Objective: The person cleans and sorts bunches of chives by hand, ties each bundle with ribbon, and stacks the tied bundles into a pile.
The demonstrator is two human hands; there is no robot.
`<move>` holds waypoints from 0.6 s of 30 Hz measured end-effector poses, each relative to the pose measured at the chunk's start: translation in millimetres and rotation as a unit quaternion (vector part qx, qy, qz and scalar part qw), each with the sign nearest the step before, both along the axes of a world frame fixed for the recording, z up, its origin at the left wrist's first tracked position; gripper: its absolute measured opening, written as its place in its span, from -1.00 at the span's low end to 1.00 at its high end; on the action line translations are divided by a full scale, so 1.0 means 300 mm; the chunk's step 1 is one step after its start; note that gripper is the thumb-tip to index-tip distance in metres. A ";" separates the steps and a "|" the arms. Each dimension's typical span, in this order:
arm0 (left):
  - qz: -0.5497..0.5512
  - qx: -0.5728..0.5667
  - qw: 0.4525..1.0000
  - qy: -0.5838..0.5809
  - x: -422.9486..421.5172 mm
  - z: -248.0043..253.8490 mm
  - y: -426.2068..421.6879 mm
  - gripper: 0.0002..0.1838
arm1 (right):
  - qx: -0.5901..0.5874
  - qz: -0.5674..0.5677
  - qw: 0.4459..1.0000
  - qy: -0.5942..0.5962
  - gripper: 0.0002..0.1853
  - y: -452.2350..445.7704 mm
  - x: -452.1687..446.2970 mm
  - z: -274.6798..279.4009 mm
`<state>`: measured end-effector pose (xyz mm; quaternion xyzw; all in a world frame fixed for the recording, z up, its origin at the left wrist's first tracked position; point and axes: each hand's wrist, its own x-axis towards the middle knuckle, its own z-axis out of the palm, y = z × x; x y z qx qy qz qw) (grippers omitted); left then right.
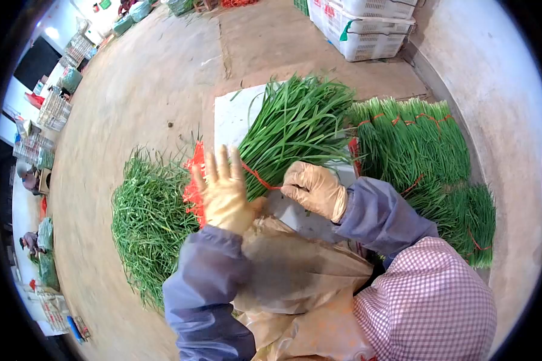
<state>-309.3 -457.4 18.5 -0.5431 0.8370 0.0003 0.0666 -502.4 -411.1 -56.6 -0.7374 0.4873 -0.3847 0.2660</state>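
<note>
Loose green stalks with long leaves lie on a white board in front of me. My left hand, in a pale glove, is held up with its fingers spread, over the near left edge of the stalks. A thin red tie runs from beside it to my right hand, whose gloved fingers are pinched on the tie's end. Red ties in a pile show just left of my left hand.
A heap of loose greens lies on the floor at left. Tied green bundles are stacked at right by the wall. White crates stand at the top right. Other people are far off at left.
</note>
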 end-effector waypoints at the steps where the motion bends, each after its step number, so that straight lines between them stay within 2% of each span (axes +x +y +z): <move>1: -0.027 -0.023 0.999 -0.027 -0.023 -0.070 -0.009 0.20 | -0.043 -0.002 0.997 -0.057 -0.81 -0.005 0.013 -0.005; 3: -0.023 -0.117 0.991 -0.062 -0.051 -0.234 -0.032 0.08 | -0.123 0.012 0.973 -0.192 -0.84 -0.020 0.078 -0.037; 4: -0.047 -0.220 0.974 -0.027 -0.023 -0.352 -0.078 -0.08 | -0.133 0.017 0.966 -0.220 -0.83 -0.029 0.117 -0.014; 5: -0.044 -0.181 0.982 0.020 0.006 -0.344 -0.100 -0.19 | -0.142 0.021 0.958 -0.248 -0.81 -0.038 0.151 0.021; 7: -0.063 -0.040 0.997 -0.005 0.013 -0.152 -0.083 -0.24 | -0.045 0.041 0.932 -0.356 -0.75 -0.071 0.209 0.058; 8: -0.075 0.074 0.977 0.188 0.080 -0.134 -0.101 -0.28 | 0.040 0.083 0.894 -0.439 -0.69 -0.090 0.227 0.098; 9: -0.057 0.137 0.975 0.163 0.123 -0.170 -0.135 -0.24 | 0.038 0.091 0.870 -0.483 -0.66 -0.122 0.271 0.096; 10: -0.038 0.198 0.970 0.134 0.127 -0.145 -0.155 -0.19 | 0.087 0.105 0.841 -0.524 -0.66 -0.145 0.290 0.115; 12: 0.065 0.192 0.976 0.079 0.110 -0.115 -0.123 -0.02 | 0.141 0.110 0.792 -0.584 -0.66 -0.216 0.307 0.127; 13: 0.049 0.122 0.985 0.115 0.102 -0.150 -0.101 0.03 | 0.147 0.099 0.774 -0.608 -0.67 -0.264 0.309 0.106; 14: 0.031 0.048 0.987 0.147 0.094 -0.185 -0.079 0.08 | 0.184 0.125 0.693 -0.686 -0.70 -0.305 0.308 0.083; 15: 0.014 -0.026 0.984 0.175 0.085 -0.220 -0.056 0.13 | 0.206 0.097 0.680 -0.697 -0.69 -0.315 0.314 0.055; 17: 0.059 -0.051 0.987 0.143 0.041 -0.231 -0.023 0.06 | 0.181 0.102 0.744 -0.635 -0.66 -0.288 0.323 0.059; 18: 0.015 -0.089 0.991 0.094 0.053 -0.256 -0.025 -0.02 | 0.192 0.091 0.768 -0.604 -0.62 -0.256 0.312 0.073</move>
